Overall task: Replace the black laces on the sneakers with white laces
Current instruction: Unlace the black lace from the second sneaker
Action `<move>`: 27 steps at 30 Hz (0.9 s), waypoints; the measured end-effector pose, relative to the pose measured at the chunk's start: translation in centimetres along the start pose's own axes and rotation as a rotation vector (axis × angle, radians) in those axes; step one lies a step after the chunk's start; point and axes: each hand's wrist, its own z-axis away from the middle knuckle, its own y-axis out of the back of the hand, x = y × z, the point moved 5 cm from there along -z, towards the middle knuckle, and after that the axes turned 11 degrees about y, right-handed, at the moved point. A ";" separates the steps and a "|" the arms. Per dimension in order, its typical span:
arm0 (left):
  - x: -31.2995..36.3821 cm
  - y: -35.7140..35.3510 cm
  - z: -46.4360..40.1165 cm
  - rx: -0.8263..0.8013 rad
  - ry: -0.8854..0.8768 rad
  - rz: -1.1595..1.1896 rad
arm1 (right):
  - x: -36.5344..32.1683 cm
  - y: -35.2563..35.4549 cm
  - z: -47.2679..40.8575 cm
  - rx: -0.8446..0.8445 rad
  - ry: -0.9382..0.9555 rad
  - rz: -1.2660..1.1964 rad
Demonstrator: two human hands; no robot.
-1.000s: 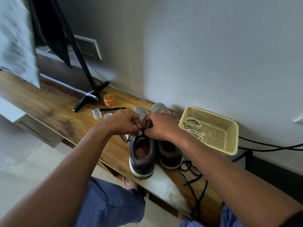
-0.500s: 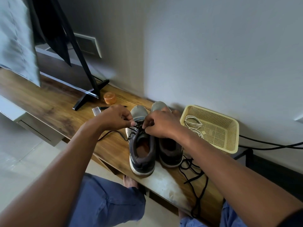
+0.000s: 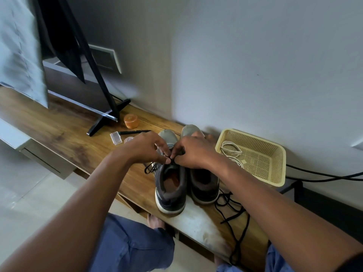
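Your left hand (image 3: 146, 149) reaches in from the lower left, fingers curled, pinching the black lace (image 3: 151, 168) at the top of the left grey-and-black sneaker (image 3: 170, 190). Your right hand (image 3: 193, 152) comes in from the lower right, fingers curled, pinching the same lace just beside the left fingertips. Two sneakers stand side by side near the front edge of the wooden shelf (image 3: 68, 132), toes to the wall; the right sneaker (image 3: 204, 185) touches the left one. One loose black lace (image 3: 234, 218) lies on the shelf right of the sneakers and hangs over the front edge. One cream plastic mesh basket (image 3: 261, 160) sits at the back edge, holding white laces (image 3: 230, 149); count unclear. Left of your hands: one orange round jar (image 3: 131, 121), one black pen (image 3: 135, 132), one clear small box (image 3: 115, 138).
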 end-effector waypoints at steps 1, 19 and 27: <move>0.2 -0.1 -0.3 0.022 -0.003 -0.020 | 0.1 0.0 0.1 0.001 -0.001 0.002; -4.8 2.0 0.3 0.208 0.218 -0.050 | -0.2 -0.2 0.1 -0.011 0.009 -0.028; 0.6 -0.4 -0.2 -0.006 -0.011 -0.115 | 0.2 0.0 0.1 -0.031 0.007 -0.086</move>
